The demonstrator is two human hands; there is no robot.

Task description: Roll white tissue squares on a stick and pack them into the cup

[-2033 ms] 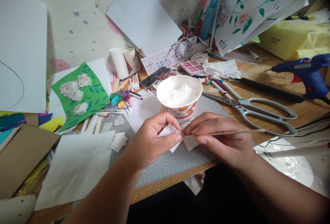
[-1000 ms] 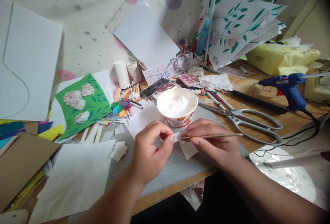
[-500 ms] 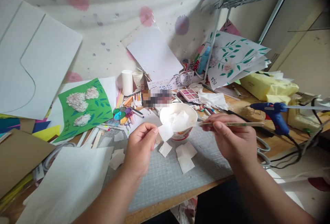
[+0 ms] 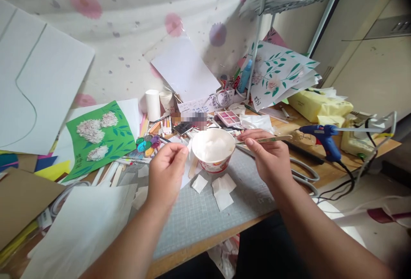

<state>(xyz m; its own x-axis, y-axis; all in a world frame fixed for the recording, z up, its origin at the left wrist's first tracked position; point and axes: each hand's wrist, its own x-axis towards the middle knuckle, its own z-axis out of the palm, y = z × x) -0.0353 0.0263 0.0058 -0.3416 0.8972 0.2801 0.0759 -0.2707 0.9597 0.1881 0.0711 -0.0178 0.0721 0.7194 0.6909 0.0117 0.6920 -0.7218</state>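
Observation:
My left hand point(image 4: 169, 170) is closed, thumb and forefinger pinching a small white paper piece point(image 4: 190, 147) seen nearly edge-on, left of the bowl. Between my hands stands a paper bowl point(image 4: 213, 165) with red print, holding soft white material point(image 4: 215, 146). My right hand point(image 4: 271, 155) grips a thin, light-coloured stick point(image 4: 276, 138) with green marks; its tip points at the bowl's right rim, and I cannot tell whether it touches. In front of the bowl, small paper squares point(image 4: 224, 193) lie on the grey cutting mat point(image 4: 205, 223).
A blue glue gun point(image 4: 324, 135) rests at the right, its cable trailing down. Scissors point(image 4: 305, 172) lie beyond my right wrist. At the left are a green flower picture point(image 4: 118, 142) and white paper sheets point(image 4: 86, 223). Pens, paints and paper cups point(image 4: 152, 105) crowd the back.
My left hand has turned the paper piece from showing its face to nearly edge-on. My right hand still holds the stick by the bowl. The whole view has shifted slightly.

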